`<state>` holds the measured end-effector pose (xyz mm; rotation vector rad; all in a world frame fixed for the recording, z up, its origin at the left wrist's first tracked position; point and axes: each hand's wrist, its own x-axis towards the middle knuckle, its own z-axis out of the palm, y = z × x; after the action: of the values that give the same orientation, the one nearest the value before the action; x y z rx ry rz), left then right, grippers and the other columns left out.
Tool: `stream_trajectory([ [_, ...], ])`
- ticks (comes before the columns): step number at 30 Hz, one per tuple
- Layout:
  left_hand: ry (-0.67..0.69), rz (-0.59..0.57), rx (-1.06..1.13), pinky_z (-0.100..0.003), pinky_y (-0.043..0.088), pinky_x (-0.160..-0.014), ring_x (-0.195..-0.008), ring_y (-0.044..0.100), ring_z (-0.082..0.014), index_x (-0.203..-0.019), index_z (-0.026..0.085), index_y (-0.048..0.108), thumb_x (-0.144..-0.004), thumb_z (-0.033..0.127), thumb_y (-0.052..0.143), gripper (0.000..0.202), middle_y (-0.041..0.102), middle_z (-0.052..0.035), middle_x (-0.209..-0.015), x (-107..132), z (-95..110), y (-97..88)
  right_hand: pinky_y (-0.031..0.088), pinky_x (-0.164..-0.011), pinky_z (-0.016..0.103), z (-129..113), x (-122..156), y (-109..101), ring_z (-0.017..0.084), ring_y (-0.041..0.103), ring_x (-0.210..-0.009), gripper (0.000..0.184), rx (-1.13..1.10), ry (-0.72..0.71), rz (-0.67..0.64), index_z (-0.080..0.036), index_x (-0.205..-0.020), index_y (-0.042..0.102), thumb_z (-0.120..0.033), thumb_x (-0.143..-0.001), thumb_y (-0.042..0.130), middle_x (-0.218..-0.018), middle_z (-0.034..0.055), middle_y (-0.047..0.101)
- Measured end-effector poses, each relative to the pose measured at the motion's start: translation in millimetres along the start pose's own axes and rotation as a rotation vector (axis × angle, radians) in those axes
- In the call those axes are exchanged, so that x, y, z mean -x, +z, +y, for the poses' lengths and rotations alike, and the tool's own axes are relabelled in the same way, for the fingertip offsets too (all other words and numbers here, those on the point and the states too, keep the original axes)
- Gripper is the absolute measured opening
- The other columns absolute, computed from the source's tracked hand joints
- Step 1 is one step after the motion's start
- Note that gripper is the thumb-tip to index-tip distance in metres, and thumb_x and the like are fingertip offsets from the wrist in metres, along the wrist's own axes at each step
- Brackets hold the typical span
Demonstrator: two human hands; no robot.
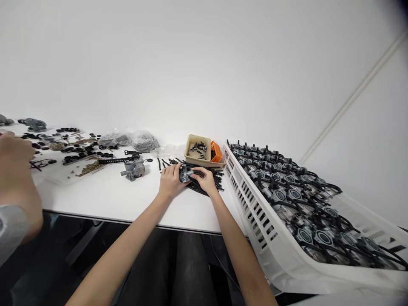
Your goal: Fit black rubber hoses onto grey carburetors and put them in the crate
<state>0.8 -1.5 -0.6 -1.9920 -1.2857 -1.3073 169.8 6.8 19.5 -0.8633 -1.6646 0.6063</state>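
Observation:
My left hand [170, 180] is wrapped around a small grey metal carburetor [185, 174], just above the white table. On the carburetor's right side, my right hand [206, 182] is closed with thumb and fingers on a short black rubber hose [199, 172], close to the metal body. Whether the hose is seated on the carburetor I cannot tell. Beneath and behind both hands lies a loose pile of black hoses [219, 183]. A second carburetor [134, 169] rests on the table to the left of my left hand.
At right stands a white crate [248, 208] full of carburetors with black hoses. A beige tray [188, 149] of small parts and an orange basket [216, 151] sit behind my hands. Left are scattered black parts, brass screws [89, 168] and another person's hand [15, 170].

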Motion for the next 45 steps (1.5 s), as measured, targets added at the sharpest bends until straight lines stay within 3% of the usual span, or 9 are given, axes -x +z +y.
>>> stream_trajectory([
  [6,0.001,-0.01,0.0,-0.041,0.038,-0.081,-0.093,0.055,-0.0313,-0.119,0.012,0.05,-0.07,0.059,0.058,0.068,0.061,-0.0165,-0.102,0.1,0.0,-1.2,0.048,-0.087,0.034,1.3,0.5,-0.5,0.021,0.064,-0.091,0.021,0.019,-0.038,-0.013,-0.022,-0.09,0.07,-0.02,-0.07,0.066,-0.095,0.0037,0.07],
  [15,0.006,-0.012,0.008,-0.041,0.038,-0.082,-0.094,0.055,-0.0314,-0.119,0.013,0.049,-0.069,0.058,0.06,0.068,0.06,-0.0162,-0.103,0.4,-0.1,-0.1,0.051,-0.072,0.032,2.5,0.9,0.0,0.02,0.064,-0.074,0.026,0.118,0.046,0.044,-0.019,-0.082,0.07,-0.04,-0.067,0.071,-0.083,0.0045,0.071],
  [21,0.013,-0.016,0.015,-0.041,0.038,-0.082,-0.094,0.055,-0.0314,-0.12,0.013,0.049,-0.07,0.057,0.061,0.067,0.061,-0.0162,-0.103,-0.1,0.5,-0.6,0.05,-0.065,0.03,1.4,2.2,0.3,0.019,0.063,-0.067,0.028,0.141,0.05,0.059,-0.018,-0.079,0.068,-0.044,-0.069,0.069,-0.076,0.0042,0.07],
  [32,-0.006,-0.018,0.006,-0.041,0.038,-0.082,-0.093,0.055,-0.0316,-0.119,0.013,0.05,-0.069,0.059,0.06,0.069,0.06,-0.016,-0.102,0.2,-0.5,0.6,0.048,-0.087,0.033,4.5,-0.1,-1.1,0.021,0.064,-0.091,0.021,0.061,-0.013,-0.021,-0.021,-0.091,0.068,-0.023,-0.071,0.066,-0.096,0.0039,0.07],
  [45,-0.014,-0.029,-0.006,-0.04,0.038,-0.079,-0.093,0.055,-0.0314,-0.118,0.012,0.049,-0.067,0.061,0.061,0.071,0.06,-0.0162,-0.103,-0.7,-0.9,0.5,0.049,-0.087,0.032,0.8,0.9,-0.2,0.02,0.064,-0.094,0.026,0.019,-0.068,-0.04,-0.022,-0.094,0.069,-0.012,-0.072,0.059,-0.097,0.0029,0.069],
])
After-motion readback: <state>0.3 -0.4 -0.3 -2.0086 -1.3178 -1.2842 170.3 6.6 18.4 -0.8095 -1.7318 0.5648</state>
